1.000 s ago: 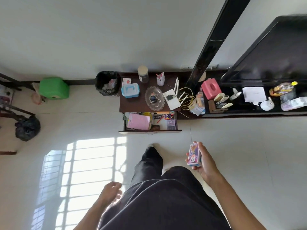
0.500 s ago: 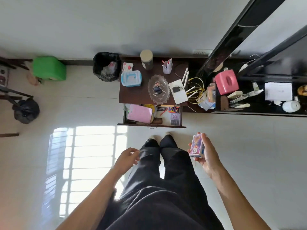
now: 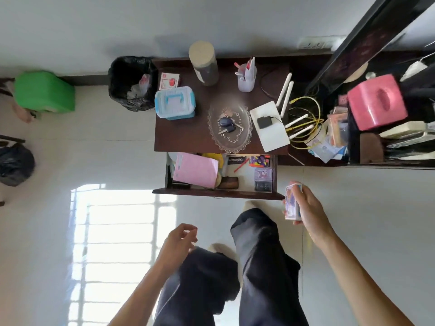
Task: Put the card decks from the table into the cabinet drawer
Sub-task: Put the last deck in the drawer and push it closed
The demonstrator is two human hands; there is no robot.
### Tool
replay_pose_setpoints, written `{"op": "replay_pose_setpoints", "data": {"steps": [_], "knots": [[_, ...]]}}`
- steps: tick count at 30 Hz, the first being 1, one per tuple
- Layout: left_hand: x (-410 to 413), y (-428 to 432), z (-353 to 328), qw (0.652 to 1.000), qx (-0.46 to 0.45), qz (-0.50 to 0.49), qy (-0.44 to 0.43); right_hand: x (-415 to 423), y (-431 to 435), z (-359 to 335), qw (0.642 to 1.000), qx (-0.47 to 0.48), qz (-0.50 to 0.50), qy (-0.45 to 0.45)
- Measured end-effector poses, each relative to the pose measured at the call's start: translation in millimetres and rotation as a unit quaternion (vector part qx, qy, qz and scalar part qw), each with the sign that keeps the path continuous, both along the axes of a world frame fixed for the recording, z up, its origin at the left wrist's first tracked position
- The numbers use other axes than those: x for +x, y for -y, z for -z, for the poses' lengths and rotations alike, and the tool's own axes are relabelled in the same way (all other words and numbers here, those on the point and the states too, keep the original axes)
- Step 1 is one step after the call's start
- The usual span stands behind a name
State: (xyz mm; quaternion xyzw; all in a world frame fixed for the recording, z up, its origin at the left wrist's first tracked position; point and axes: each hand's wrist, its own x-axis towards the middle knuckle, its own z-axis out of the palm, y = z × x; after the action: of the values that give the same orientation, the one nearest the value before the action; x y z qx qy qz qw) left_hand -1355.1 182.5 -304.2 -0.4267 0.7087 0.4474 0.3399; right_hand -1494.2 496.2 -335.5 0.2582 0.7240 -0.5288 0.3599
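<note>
One card deck [image 3: 293,201] is held by my right hand [image 3: 308,208]; its fingers wrap around the box, near the front right corner of the open drawer [image 3: 219,193] and not yet over it. I see at least two decks [image 3: 263,178] already lying in the right part of the drawer, so I judge the task partly done. This deck must still go in; whether more wait on the table I cannot tell. My left hand [image 3: 179,241] holds nothing, fingers loosely curled, above my knee. Both forearms reach forward from below.
</note>
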Motion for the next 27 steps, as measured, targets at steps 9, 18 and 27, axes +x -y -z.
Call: {"op": "replay_pose_setpoints", "data": {"steps": [9, 18, 27], "knots": [[-123.2, 58.0, 232.3, 0.925, -0.231, 0.154, -0.258, -11.3, 29.1, 198.4, 0.995, -0.035, -0.04, -0.081], [-105.8, 88.1, 365.7, 0.844, -0.241, 0.375, -0.299, -11.8, 33.9, 302.7, 0.967, -0.124, -0.053, -0.215], [-72.3, 81.1, 365.6, 0.798, -0.211, 0.443, -0.351, -34.4, 0.0, 326.2, 0.966, -0.121, -0.145, -0.174]]}}
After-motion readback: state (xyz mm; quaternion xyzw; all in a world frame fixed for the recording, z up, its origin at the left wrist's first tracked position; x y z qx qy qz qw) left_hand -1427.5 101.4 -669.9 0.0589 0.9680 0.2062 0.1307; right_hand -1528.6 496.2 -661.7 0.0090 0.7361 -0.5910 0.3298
